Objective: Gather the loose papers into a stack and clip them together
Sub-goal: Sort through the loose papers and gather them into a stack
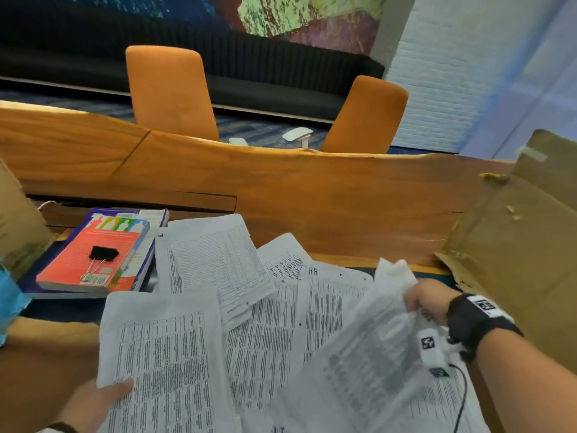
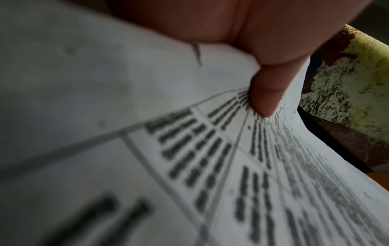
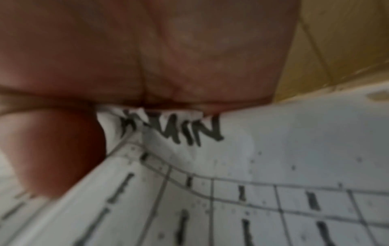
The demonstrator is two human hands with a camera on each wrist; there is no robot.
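Note:
Several printed sheets [image 1: 237, 295] lie fanned across the near table. My left hand [image 1: 93, 401] holds the left sheet [image 1: 162, 364] by its lower left edge, thumb on top; the left wrist view shows the thumb [image 2: 265, 99] pressing on the print [image 2: 210, 158]. My right hand [image 1: 427, 300] pinches a lifted, blurred sheet [image 1: 368, 348] at its right edge; in the right wrist view that sheet [image 3: 273, 149] crumples under the palm [image 3: 147, 58]. A black binder clip [image 1: 101, 256] with silver handles rests on a red book [image 1: 90, 260] at the left.
The red book lies on a purple book [image 1: 146, 245]. An open cardboard box [image 1: 518, 239] stands close on the right, another cardboard flap [image 1: 15, 220] at the far left. A raised wooden ledge [image 1: 281, 182] runs behind the papers, with two orange chairs [image 1: 170, 92] beyond.

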